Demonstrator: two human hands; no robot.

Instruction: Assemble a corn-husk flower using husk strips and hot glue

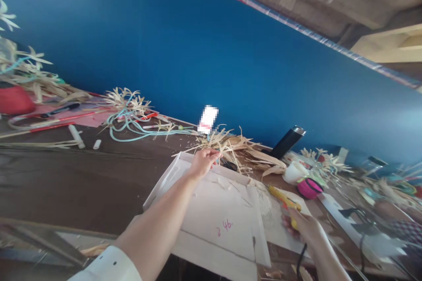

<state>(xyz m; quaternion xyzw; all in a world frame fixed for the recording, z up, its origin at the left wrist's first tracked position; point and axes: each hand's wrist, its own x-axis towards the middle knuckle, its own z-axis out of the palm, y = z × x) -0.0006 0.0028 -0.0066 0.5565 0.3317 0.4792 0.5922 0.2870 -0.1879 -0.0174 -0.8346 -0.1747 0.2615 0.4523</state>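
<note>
My left hand (203,161) reaches over the far part of a shallow white cardboard box (237,210), its fingers pinched together at a thin pale strip. A heap of dried corn husk strips (231,142) lies just beyond those fingers, so where the strip ends is unclear. My right hand (305,225) is wrapped around a yellow glue gun (283,197) to the right of the box, with a dark cord hanging below. Small husk scraps lie in the box, and its near part bears pink handwritten numbers.
Husk flowers with light blue cords (127,112) lie left along the blue partition (198,52). A black flask (288,142), white cup (295,172) and pink pouch (309,188) stand right. A phone-like blurred screen (208,119) leans behind. Another person's checked sleeve (407,232) shows far right.
</note>
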